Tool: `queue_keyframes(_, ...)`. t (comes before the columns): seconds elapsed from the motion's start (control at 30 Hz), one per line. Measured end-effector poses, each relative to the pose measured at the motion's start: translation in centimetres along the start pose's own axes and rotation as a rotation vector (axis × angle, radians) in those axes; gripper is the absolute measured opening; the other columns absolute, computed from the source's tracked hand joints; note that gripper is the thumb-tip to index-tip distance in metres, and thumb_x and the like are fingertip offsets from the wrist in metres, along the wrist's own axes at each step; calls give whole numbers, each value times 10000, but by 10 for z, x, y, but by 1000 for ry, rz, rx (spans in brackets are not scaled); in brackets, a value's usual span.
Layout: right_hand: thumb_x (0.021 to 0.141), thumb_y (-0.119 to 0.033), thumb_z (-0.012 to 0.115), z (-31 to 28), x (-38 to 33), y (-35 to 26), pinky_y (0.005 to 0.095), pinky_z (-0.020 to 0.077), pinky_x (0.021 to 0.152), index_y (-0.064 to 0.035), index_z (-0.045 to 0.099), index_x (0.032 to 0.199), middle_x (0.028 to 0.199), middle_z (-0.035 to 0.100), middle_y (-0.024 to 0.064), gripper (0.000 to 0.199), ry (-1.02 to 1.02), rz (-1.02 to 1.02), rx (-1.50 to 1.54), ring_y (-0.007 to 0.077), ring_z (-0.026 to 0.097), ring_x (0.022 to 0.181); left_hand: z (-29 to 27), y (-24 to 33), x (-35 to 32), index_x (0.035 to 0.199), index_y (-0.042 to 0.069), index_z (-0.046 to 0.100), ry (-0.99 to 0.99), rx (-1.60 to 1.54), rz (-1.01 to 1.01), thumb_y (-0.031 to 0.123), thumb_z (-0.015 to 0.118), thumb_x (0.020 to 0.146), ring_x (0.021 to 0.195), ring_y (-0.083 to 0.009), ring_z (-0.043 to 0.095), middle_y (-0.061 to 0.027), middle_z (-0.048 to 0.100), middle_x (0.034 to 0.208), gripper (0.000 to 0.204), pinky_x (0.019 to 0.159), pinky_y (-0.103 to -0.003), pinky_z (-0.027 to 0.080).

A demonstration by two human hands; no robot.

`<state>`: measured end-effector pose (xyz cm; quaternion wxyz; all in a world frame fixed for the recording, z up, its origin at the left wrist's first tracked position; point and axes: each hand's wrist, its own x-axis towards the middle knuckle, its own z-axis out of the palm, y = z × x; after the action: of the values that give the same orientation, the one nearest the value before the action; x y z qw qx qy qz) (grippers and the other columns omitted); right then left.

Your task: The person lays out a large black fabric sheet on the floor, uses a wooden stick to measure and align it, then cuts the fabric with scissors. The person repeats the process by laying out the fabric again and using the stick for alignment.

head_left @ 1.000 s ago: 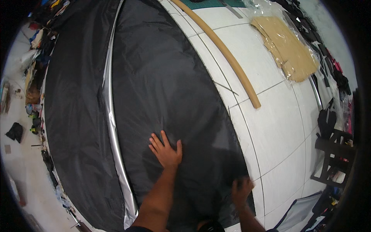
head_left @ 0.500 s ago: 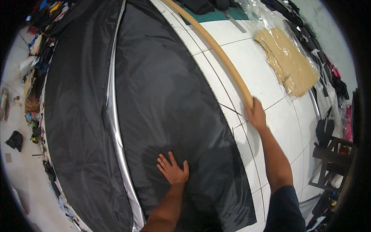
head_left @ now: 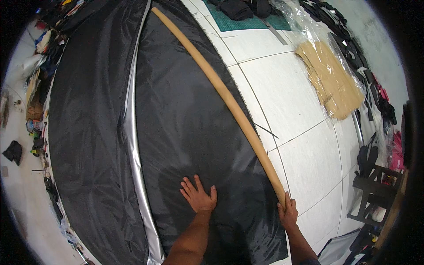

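Note:
A wide sheet of black fabric (head_left: 190,119) covers the floor in front of me, with a long silver strip (head_left: 137,172) showing along its fold. My left hand (head_left: 199,195) lies flat on the fabric, fingers spread. At the lower right, my right hand (head_left: 288,212) grips the near end of a long tan cardboard tube (head_left: 225,92). The tube lies slantwise along the fabric's right side, its far end close to the silver strip. It looks curved in this fisheye view.
White floor tiles (head_left: 309,154) run along the right. Folded tan material in a clear plastic bag (head_left: 331,79) lies there. Farther off are a green cutting mat (head_left: 247,20) and a metal ruler (head_left: 276,33). A dark rack (head_left: 375,190) stands at right. Clutter lines the left edge.
My right hand has pulled the cardboard tube toward me, and the tube has shifted from the tiles onto the black fabric. My left hand stays in place.

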<state>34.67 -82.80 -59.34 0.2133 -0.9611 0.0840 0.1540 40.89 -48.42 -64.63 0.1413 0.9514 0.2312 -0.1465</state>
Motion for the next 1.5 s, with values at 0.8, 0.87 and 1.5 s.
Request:
queue_keyframes(0.8,977,-426,483,-4,399,-260,526,517,837,-274,240,1522,1149,573,270,616,195,-64,0,430,624,1039,3,-4,-1,1537,77,220,2,-13,12,533,532,889,1482,-429,-3,-258,16,1598,852,1180,-569,0)
queue_keyframes(0.87,981,-412,498,0,366,-226,510,521,818,-270,237,1533,1105,575,247,627,183,-47,-24,412,634,998,0,-3,0,1539,78,212,-10,-35,5,529,534,892,1482,-429,-5,-256,14,1599,852,1180,-570,-1)
queue_keyframes(1.5,851,-285,671,77,-189,-12,630,272,1019,-70,544,1288,1312,449,236,503,-26,-203,-25,420,392,1260,16,-7,-7,1520,68,283,246,57,82,591,519,888,1463,-447,127,-275,130,1580,854,1176,-571,94)
